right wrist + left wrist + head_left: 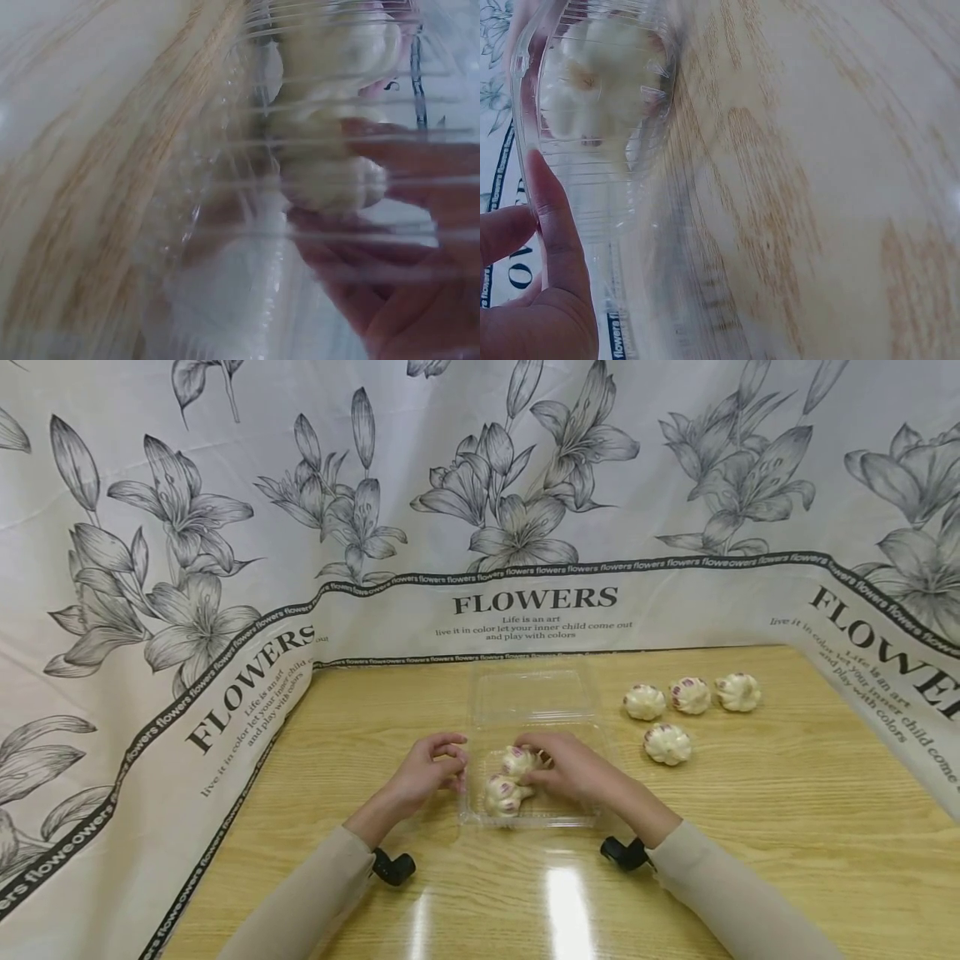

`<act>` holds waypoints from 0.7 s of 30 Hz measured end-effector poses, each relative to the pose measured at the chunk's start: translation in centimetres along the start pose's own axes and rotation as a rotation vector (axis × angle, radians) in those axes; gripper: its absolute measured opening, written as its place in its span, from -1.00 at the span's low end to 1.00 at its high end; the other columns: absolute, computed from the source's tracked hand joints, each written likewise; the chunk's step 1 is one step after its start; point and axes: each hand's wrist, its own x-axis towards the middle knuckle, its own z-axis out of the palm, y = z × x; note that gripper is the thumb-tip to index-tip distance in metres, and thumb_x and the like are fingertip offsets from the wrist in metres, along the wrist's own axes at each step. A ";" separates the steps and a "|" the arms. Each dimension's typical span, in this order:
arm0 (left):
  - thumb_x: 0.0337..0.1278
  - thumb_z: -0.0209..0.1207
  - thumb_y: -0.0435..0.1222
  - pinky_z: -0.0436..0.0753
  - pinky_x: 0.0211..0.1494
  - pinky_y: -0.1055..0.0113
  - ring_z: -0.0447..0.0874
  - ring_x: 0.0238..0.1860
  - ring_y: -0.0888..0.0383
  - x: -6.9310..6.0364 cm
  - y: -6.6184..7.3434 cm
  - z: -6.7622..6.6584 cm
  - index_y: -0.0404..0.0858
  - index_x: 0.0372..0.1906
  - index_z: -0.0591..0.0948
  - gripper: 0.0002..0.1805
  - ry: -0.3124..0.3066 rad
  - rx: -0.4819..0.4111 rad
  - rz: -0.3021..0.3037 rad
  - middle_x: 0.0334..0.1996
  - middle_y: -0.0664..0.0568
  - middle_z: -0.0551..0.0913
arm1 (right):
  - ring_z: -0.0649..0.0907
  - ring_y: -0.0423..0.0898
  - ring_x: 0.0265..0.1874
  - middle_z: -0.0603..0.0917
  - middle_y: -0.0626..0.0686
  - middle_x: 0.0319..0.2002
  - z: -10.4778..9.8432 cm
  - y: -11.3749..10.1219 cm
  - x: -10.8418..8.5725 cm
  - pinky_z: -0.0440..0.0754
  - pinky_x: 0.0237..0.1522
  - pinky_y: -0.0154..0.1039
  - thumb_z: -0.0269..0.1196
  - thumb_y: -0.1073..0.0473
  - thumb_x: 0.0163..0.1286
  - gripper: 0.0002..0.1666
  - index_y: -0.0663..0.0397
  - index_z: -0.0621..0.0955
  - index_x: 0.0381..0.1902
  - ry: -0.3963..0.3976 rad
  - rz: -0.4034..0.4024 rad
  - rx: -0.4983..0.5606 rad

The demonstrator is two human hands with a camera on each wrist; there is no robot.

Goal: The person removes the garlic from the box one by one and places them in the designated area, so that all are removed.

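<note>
A clear plastic clamshell box (570, 806) lies on the table with its lid (532, 693) folded back. Inside, at the left, sit two garlic bulbs, white with purple marks. My right hand (566, 764) reaches into the box and grips the farther garlic bulb (517, 762); the right wrist view shows fingers round that bulb (330, 180) through the ribbed wall. The nearer garlic bulb (502, 795) rests against it. At the box's left side, my left hand (433, 768) pinches the rim (519, 124) between thumb and finger, as the left wrist view shows.
Several more garlic bulbs lie on the wooden table right of the box, among them a near one (667, 744) and a far right one (738, 692). A white curtain (540, 610) with printed flowers borders the table at the back and sides.
</note>
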 end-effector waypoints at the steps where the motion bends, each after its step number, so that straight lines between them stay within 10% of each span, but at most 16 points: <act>1: 0.45 0.09 -0.51 0.73 -0.33 0.28 0.61 -0.38 0.12 0.0 0.0 0.0 -0.48 0.44 0.30 -0.46 0.000 0.001 0.000 -0.05 -0.35 0.54 | 0.71 0.07 -0.06 0.69 0.18 0.09 -0.1 0.1 -0.1 0.73 0.04 -0.01 0.40 0.20 0.36 -0.40 0.25 0.54 0.31 0.005 -0.010 0.000; 21: 0.43 0.10 -0.51 0.72 -0.34 0.29 0.61 -0.39 0.12 0.2 -0.2 -0.2 -0.50 0.44 0.30 -0.45 -0.004 -0.005 -0.002 -0.06 -0.32 0.54 | 0.71 0.15 -0.03 0.67 0.26 0.13 -5.4 0.5 -3.8 0.73 0.06 0.06 0.40 0.20 0.37 -0.42 0.28 0.54 0.29 0.085 -0.071 -0.075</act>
